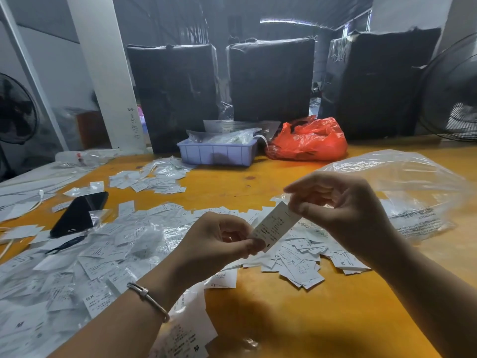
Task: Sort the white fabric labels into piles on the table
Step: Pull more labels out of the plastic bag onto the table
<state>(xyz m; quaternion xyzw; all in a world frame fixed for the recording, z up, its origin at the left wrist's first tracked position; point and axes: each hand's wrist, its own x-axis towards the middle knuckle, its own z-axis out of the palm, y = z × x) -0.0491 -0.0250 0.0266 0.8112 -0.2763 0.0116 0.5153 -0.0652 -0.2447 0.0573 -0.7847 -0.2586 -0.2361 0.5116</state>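
A white fabric label [275,226] marked "S" hangs above the yellow table [296,319], held at both ends. My left hand [216,241] pinches its lower end and my right hand [340,205] pinches its upper end. Under my hands lies a pile of labels [304,262] showing sizes such as M and XL. A wide heap of loose labels and small clear bags [77,267] covers the table's left side. Another scatter of labels [154,180] lies farther back.
A black phone [77,215] lies at the left among the labels. A large clear plastic bag [402,187] sits at the right. At the back stand a lilac tray [216,153], a red plastic bag [309,143] and black wrapped bundles [271,78]. Fans flank both sides.
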